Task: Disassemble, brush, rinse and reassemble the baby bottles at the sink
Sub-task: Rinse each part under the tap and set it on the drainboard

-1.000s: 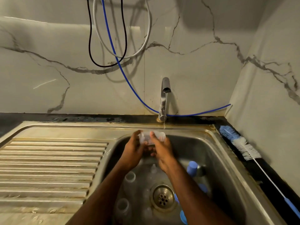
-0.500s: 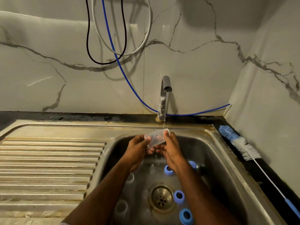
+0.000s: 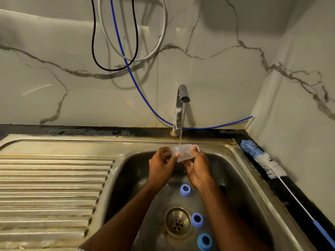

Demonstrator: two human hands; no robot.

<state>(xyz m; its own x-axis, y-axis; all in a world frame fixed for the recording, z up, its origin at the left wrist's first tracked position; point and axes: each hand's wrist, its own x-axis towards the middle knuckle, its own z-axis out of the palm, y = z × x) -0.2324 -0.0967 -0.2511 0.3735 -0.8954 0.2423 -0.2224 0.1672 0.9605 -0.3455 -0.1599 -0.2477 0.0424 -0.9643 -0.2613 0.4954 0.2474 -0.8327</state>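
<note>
Rinsing stage. The left hand (image 3: 161,164) and right hand (image 3: 198,169) together grip a clear bottle (image 3: 184,152), held on its side under the stream from the tap (image 3: 181,105) at the back of the sink (image 3: 241,165). Three blue rings (image 3: 185,189) lie loose near the drain (image 3: 177,222), so disassembly appears done. The brush (image 3: 263,160) rests on the worktop (image 3: 299,201) to the right. Reassembly seemingly remains. No legible brand or writing.

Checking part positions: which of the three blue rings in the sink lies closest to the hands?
The top ring, just beside the right wrist; the other two lie lower, right of the drain.
</note>
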